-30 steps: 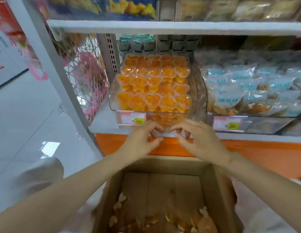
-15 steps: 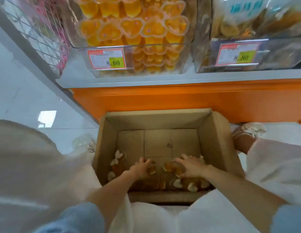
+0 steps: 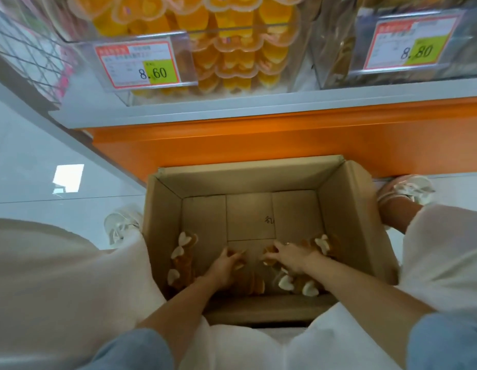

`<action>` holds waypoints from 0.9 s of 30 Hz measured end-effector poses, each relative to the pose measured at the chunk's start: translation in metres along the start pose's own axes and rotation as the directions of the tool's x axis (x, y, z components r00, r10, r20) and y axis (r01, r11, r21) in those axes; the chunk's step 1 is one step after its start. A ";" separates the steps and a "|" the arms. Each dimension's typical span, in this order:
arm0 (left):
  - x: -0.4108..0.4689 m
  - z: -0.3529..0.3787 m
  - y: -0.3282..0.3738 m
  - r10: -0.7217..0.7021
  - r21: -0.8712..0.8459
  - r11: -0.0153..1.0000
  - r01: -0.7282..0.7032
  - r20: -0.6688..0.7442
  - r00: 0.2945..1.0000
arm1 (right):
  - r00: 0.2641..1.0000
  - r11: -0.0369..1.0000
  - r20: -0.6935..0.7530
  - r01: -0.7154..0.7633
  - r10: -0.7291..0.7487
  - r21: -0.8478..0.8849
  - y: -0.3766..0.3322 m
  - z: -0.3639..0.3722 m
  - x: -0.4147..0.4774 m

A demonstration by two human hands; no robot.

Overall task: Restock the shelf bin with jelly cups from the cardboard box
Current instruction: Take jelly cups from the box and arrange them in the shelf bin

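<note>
Brought from shelf bin (image 3: 117,96) to cardboard box (image 3: 346,209), left hand (image 3: 225,265) and right hand (image 3: 292,256) are curled round jelly cups (image 3: 309,288).

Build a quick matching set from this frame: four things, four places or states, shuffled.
1. cardboard box
2. shelf bin
3. 8.80 price tag
4. left hand

A. on the neighbouring bin, upper right
B. curled around jelly cups inside the box
C. on the floor, bottom mostly bare
D. packed with orange stacks, tagged 8.60

Pairs: 1-C, 2-D, 3-A, 4-B
</note>
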State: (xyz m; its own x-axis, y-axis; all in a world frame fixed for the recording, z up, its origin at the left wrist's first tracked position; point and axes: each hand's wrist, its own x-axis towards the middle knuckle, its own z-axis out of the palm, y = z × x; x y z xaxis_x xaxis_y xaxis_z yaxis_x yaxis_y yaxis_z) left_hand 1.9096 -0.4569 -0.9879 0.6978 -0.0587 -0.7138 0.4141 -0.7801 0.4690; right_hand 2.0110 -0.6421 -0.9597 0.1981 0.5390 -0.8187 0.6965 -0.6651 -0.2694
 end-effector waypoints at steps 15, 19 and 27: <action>-0.005 -0.012 0.014 -0.050 -0.112 0.993 0.040 -0.090 0.995 | 0.982 0.855 -0.138 -0.038 0.127 0.517 0.006 -0.007 0.015; -0.013 -0.039 0.034 -0.029 -0.159 0.987 0.001 -0.171 0.985 | 0.961 0.843 -0.249 0.037 0.116 0.537 0.006 -0.032 0.003; -0.048 -0.110 0.104 0.115 -0.032 0.990 -0.137 -0.379 0.918 | 0.873 0.812 -0.470 0.178 0.130 0.555 -0.001 -0.132 -0.076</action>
State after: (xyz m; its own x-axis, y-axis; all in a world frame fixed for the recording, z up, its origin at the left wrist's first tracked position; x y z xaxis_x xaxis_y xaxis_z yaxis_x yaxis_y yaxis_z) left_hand 1.9837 -0.4667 -0.8479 0.9098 0.0922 -0.4046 0.3329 -0.7443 0.5790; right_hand 2.0866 -0.6143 -0.8306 0.5875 0.6269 -0.5118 0.2180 -0.7316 -0.6459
